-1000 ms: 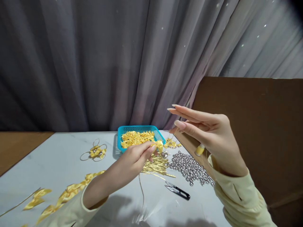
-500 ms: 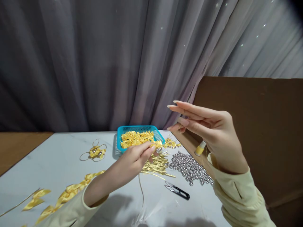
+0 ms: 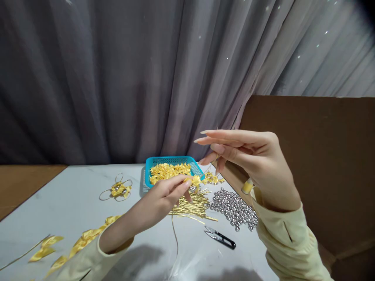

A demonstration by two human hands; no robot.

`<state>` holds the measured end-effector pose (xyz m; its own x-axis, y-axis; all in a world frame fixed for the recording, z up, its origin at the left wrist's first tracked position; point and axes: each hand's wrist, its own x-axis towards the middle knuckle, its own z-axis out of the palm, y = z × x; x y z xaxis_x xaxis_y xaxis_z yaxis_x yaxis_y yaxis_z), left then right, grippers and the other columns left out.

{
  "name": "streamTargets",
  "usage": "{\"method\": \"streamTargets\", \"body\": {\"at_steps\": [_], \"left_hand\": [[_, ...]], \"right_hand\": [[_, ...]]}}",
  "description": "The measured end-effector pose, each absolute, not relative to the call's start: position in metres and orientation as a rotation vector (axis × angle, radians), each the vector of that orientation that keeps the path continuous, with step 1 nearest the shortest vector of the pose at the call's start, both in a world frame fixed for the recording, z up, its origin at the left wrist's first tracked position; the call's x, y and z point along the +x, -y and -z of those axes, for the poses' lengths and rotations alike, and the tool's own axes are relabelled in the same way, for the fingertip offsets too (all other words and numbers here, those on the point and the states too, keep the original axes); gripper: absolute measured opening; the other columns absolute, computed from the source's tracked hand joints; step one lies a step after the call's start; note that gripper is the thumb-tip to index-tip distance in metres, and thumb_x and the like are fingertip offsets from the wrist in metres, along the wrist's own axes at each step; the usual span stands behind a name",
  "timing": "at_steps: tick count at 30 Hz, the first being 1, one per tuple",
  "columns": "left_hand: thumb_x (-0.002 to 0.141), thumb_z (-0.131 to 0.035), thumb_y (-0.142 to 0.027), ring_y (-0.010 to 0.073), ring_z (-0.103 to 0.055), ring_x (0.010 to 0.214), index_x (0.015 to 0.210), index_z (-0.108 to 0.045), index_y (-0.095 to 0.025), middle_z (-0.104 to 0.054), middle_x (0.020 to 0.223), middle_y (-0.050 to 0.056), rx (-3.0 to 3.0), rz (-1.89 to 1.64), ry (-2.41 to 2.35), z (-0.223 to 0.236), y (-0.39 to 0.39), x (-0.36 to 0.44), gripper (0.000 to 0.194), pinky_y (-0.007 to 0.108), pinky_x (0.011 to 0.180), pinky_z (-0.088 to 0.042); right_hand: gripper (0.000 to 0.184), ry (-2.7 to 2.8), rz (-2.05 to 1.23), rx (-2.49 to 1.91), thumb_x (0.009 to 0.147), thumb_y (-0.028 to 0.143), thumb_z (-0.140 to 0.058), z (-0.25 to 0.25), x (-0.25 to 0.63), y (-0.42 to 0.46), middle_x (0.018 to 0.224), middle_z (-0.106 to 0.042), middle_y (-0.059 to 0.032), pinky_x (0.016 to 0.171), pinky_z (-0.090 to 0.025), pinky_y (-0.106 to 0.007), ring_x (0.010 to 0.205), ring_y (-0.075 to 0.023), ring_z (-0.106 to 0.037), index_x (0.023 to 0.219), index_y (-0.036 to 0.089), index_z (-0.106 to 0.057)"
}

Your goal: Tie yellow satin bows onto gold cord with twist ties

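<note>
My left hand [image 3: 159, 201] pinches a yellow ribbon bow [image 3: 196, 180] between thumb and fingertips. A silver bead [image 3: 192, 188] sits against the underside of the bow. From the bow a thin thread [image 3: 208, 169] slants up to my right hand [image 3: 253, 158], which is raised to the right with its thumb pressed to the fingers around the thread. Whether a needle is in those fingers I cannot tell. Behind my left hand stands a blue basket [image 3: 149, 160] with many yellow bows [image 3: 170, 170] in it.
Gold twist ties [image 3: 195, 205] lie below the basket, beside a pile of silver beads [image 3: 233, 207]. Black-handled thread snips [image 3: 221, 238] rest in front. A yellow thread spool [image 3: 247, 186] stands near my right wrist. Finished-looking bow pieces [image 3: 120, 190] and ribbon [image 3: 88, 237] lie left.
The silver bead, hanging lower right of the bow before, now sits close against it. My right hand rose slightly, then came left and a little down. My left hand barely moved.
</note>
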<state>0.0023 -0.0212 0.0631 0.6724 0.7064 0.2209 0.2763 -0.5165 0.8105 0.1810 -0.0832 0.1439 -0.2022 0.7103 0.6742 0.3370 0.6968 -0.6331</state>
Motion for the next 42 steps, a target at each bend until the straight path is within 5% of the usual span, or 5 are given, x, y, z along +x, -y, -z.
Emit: {"method": "streamTargets", "body": {"at_steps": [13,20,31,42], "left_hand": [[0.082,-0.055,-0.034,0.0131,-0.060,0.071,0.101,-0.058,-0.020,-0.064,0.081,0.000,1.733,-0.631,-0.562,-0.056,0.028,0.011,0.024,0.027,0.067,-0.050],[0.075,-0.065,-0.028,0.0130,-0.062,0.072,0.095,-0.062,-0.019,-0.067,0.084,-0.001,1.633,-0.629,-0.603,-0.054,0.031,0.012,0.022,0.028,0.072,-0.051],[0.084,-0.054,-0.034,0.0196,-0.064,0.090,0.095,-0.067,-0.017,-0.065,0.109,0.006,1.539,-0.665,-0.546,-0.054,0.029,0.013,0.024,0.030,0.078,-0.053],[0.067,-0.073,-0.027,0.0201,-0.063,0.096,0.096,-0.063,-0.018,-0.071,0.095,0.004,1.489,-0.617,-0.623,-0.058,0.038,0.018,0.032,0.031,0.087,-0.048]], "right_hand": [[0.020,1.789,-0.430,-0.825,0.083,0.020,-0.055,-0.145,0.184,0.076,0.101,-0.068,-0.0011,0.062,-0.060,-0.030,0.077,-0.0172,-0.069,0.100,0.024,-0.066],[0.020,1.756,-0.460,-0.795,0.082,0.020,-0.057,-0.143,0.185,0.073,0.099,-0.069,-0.0017,0.068,-0.061,-0.031,0.077,-0.0175,-0.069,0.099,0.022,-0.066],[0.021,1.730,-0.463,-0.753,0.082,0.011,-0.054,-0.142,0.186,0.075,0.097,-0.069,-0.0028,0.069,-0.061,-0.030,0.076,-0.0165,-0.069,0.099,0.018,-0.065],[0.022,1.695,-0.471,-0.723,0.082,0.009,-0.055,-0.139,0.183,0.073,0.097,-0.069,-0.0025,0.071,-0.061,-0.032,0.076,-0.0168,-0.069,0.099,0.017,-0.064]]}}
